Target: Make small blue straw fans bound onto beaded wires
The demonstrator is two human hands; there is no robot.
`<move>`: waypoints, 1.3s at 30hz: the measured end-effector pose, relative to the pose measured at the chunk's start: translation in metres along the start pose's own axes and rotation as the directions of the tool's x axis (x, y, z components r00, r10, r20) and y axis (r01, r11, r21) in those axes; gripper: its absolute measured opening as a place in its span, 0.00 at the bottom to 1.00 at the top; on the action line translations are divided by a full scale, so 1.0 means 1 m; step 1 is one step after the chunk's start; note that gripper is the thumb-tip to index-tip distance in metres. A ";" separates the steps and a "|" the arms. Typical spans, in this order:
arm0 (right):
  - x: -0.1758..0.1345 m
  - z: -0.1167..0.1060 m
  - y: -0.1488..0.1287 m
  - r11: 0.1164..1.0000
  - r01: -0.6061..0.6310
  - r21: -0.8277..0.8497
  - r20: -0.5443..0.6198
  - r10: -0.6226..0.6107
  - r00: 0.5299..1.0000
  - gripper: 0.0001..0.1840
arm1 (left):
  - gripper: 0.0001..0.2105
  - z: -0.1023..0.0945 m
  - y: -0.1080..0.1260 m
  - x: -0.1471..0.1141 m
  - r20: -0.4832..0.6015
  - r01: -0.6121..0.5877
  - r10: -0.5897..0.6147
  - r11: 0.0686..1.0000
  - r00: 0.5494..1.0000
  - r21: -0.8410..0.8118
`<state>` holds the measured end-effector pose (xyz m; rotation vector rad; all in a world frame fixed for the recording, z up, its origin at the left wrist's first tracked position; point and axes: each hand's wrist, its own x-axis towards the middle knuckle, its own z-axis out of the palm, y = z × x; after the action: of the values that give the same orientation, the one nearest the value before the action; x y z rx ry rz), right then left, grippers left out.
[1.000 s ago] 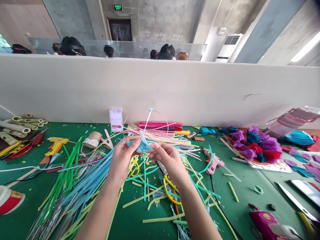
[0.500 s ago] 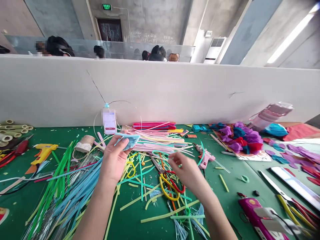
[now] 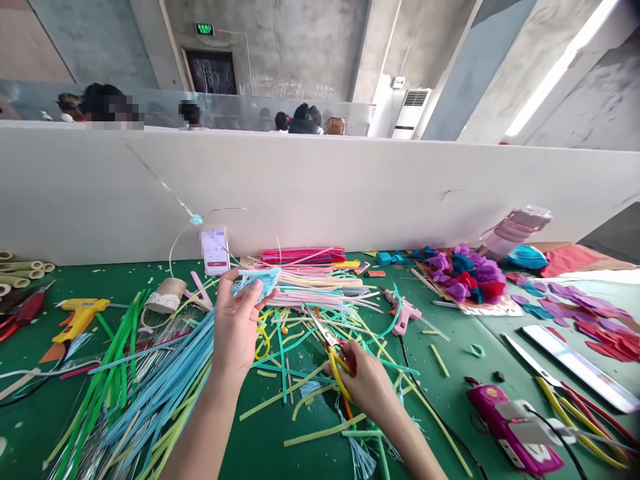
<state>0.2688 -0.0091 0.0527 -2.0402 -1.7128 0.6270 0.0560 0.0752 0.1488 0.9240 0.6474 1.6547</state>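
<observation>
My left hand is raised over the table, its thumb and fingers pinching a light blue fuzzy bundle, apparently bent pipe cleaners. Behind it rises a thin wire loop with a small light blue knot and a long straight end; whether it joins the held bundle is hidden. My right hand is closed around the yellow and red handles of a pair of scissors. Their blades point away from me, over scattered green and yellow pipe cleaner pieces.
Blue pipe cleaners and a twine roll lie left, near a yellow glue gun. A phone leans on the white partition. Rightward are a pink glue gun, felt petals, a power bank and more scissors.
My right hand has come down onto the scissors and taken hold of their handles. My left hand keeps the blue bundle, turned slightly. The wire loop has shifted left, and the view has shifted a little.
</observation>
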 end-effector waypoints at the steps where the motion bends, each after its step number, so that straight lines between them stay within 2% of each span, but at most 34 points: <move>1: -0.003 -0.004 -0.001 0.998 -0.001 0.062 -0.024 0.002 1.000 0.13 | 0.14 0.001 0.000 -0.001 -0.017 -0.027 0.027 1.000 0.999 0.002; 4: -0.015 -0.011 -0.009 0.969 0.030 0.246 -0.072 -0.013 0.997 0.14 | 0.13 0.005 -0.001 -0.004 -0.064 -0.074 0.075 0.997 0.995 0.011; 6: -0.024 -0.013 -0.017 0.954 0.105 0.282 -0.119 -0.074 0.990 0.16 | 0.12 0.008 -0.003 -0.006 -0.089 -0.079 0.080 0.997 0.993 0.018; 9: -0.032 -0.013 -0.032 0.956 0.227 0.188 -0.249 -0.177 0.952 0.24 | 0.12 0.013 -0.005 -0.009 -0.122 -0.078 0.084 0.996 0.989 0.053; 13: -0.030 -0.011 -0.052 0.968 0.206 0.144 -0.426 -0.127 0.896 0.16 | 0.14 0.021 -0.008 -0.018 -0.143 -0.095 0.108 0.991 0.984 0.093; 17: -0.023 -0.012 -0.071 0.958 0.285 0.031 -0.553 -0.221 0.803 0.13 | 0.14 0.028 -0.010 -0.028 -0.114 -0.077 0.087 0.993 0.990 0.089; 19: -0.020 -0.012 -0.078 0.950 0.307 -0.052 -0.561 -0.282 0.778 0.13 | 0.13 0.030 -0.010 -0.031 -0.126 -0.051 0.062 0.994 0.990 0.092; 22: -0.016 -0.012 -0.085 0.940 0.315 -0.129 -0.548 -0.332 0.768 0.12 | 0.13 0.030 -0.011 -0.034 -0.141 -0.019 0.032 0.995 0.989 0.094; 32: -0.012 -0.014 -0.081 0.939 0.293 -0.182 -0.553 -0.344 0.759 0.13 | 0.13 0.029 -0.013 -0.030 -0.160 -0.034 0.049 0.995 0.986 0.093; 39: -0.008 -0.014 -0.082 0.939 0.278 -0.202 -0.554 -0.343 0.759 0.14 | 0.16 0.031 -0.016 -0.032 -0.116 0.005 0.010 0.992 0.993 0.130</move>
<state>0.2099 -0.0039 0.1116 -1.6939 -1.6540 -0.2023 0.0943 0.0475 0.1455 0.9261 0.8418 1.6936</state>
